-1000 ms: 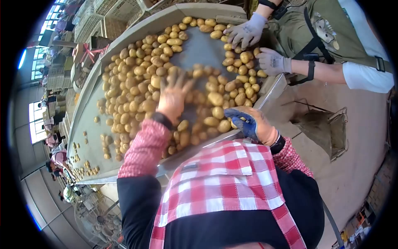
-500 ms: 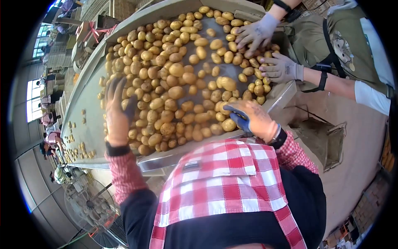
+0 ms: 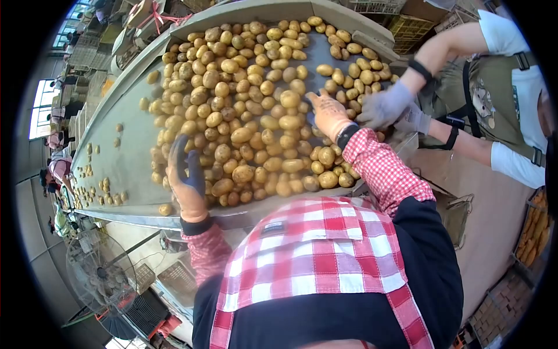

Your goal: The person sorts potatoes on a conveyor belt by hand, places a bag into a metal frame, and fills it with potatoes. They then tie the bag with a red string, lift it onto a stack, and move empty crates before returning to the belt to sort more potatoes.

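Observation:
Many yellow-brown potatoes (image 3: 241, 135) cover the sloping grey sorting table (image 3: 116, 174). My left hand (image 3: 188, 181), in an orange glove with a dark blue palm, stands at the near left edge of the heap. Its fingers are stretched with the thumb apart, and potatoes lie against its inner side. Across the heap toward the right reaches my right hand (image 3: 330, 114), gloved the same way. Its fingers are extended down among potatoes, the palm side mostly hidden; no potato shows gripped in it.
At right a co-worker's grey-gloved hand (image 3: 385, 107) is blurred over potatoes, with the other gloved hand (image 3: 415, 120) beside it. A raised metal rim (image 3: 256, 14) bounds the far side. A large fan (image 3: 100, 269) stands at lower left. Other people work farther left.
My right hand has moved forward over the heap from the near edge. My left hand sits nearer the front edge. The view has shifted, and the co-worker's hands have drawn closer together.

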A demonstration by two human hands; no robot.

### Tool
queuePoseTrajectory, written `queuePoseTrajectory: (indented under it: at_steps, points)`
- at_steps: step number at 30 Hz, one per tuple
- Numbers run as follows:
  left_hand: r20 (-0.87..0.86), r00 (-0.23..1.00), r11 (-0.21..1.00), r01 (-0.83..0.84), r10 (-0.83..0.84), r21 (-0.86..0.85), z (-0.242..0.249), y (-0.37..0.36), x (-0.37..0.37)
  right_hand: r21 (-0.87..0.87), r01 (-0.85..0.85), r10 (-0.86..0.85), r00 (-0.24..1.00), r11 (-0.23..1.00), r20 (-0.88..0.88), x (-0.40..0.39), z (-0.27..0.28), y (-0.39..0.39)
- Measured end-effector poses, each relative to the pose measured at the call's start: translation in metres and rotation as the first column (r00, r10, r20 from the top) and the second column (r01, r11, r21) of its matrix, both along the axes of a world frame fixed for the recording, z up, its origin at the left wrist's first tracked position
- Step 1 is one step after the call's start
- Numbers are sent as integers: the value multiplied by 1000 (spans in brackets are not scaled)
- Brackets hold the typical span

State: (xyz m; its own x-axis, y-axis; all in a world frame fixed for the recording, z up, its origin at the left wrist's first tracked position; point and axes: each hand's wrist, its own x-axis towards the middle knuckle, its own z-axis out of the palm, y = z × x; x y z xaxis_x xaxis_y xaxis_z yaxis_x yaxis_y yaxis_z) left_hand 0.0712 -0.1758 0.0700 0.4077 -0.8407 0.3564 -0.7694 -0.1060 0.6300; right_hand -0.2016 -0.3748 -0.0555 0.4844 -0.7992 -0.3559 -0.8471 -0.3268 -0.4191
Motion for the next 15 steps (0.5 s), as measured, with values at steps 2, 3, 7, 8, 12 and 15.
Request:
queuePoseTrajectory:
  at_steps: [2, 3, 7, 8, 12, 15]
  points:
    - [-18, 1000, 999, 7, -8, -32, -2, -4, -1, -15, 171, -165, 968, 985, 191, -18, -7, 4]
    - [-24, 999, 995, -23, 21, -94, -3, -4, -4, 6, 220, -214, 941, 975, 264, -26, -6, 7]
    - [28, 998, 990, -55, 59, -129, -6, -8, -6, -191, 72, 5, 927, 979, 375, -33, -5, 33]
    - [28, 998, 990, -51, 55, -129, -5, -8, -6, -53, -11, 21, 984, 999, 177, -23, 22, 37]
    - [14, 1000, 996, -22, 24, -91, 0, -9, -4, -158, -149, 154, 988, 976, 21, 7, 24, 48]
    - [7, 1000, 994, -8, 9, -107, -10, -8, 1, -198, -81, 89, 995, 977, 33, 28, 12, 38]
